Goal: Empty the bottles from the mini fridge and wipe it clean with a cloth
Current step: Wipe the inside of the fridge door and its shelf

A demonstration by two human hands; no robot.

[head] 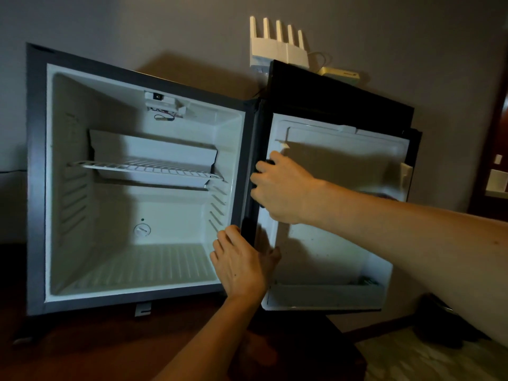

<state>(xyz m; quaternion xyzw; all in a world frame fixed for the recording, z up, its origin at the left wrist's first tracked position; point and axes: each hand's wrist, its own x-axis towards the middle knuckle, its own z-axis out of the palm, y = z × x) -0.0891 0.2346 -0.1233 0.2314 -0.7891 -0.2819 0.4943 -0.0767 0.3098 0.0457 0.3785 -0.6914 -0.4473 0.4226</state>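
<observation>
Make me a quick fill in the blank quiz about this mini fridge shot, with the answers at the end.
1. The mini fridge door stands ____.
2. The number of bottles visible inside the fridge is ____.
3. A single wire ____ spans the middle of the fridge interior.
4. The right hand and the left hand are both at the ____ side of the door.

Answers: open; zero; shelf; hinge

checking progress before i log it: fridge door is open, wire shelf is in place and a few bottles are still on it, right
Not quite. The head view shows the wire shelf bare; no bottles show anywhere in the mini fridge. The door is open and the shelf is in place, as you said.
</observation>
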